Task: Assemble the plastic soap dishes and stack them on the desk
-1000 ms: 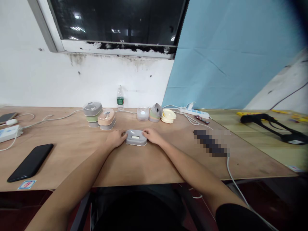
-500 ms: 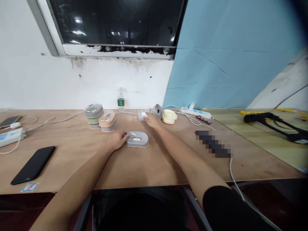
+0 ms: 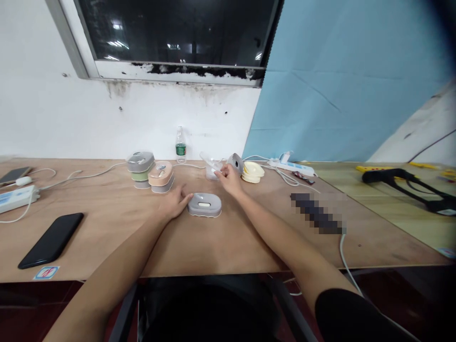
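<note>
My left hand (image 3: 174, 202) rests on the table with its fingers apart, its thumb at the left end of a grey oval box (image 3: 204, 205). That box has a pale slot in its top. Farther back, my right hand (image 3: 230, 179) is at the front right of a small clear container (image 3: 211, 172). Its transparent lid (image 3: 207, 157) stands tilted up, and something white shows inside. The right thumb and fingertips are pinched together; what they hold, if anything, is too small to make out. Behind the right hand leans a grey oval piece (image 3: 236, 163), beside stacked cream-yellow bowls (image 3: 252, 172).
Stacked grey and green boxes (image 3: 140, 166) and a peach box (image 3: 161, 175) stand to the left. A plastic bottle (image 3: 181, 146) stands against the wall. A black phone (image 3: 52, 240) lies front left. Power strips (image 3: 292, 166) with white cables sit at the right back and far left.
The clear container's lid has swung up at its back left. My right fingers have drawn together at its front right. My left hand has stayed by the grey box, fingers slightly more spread.
</note>
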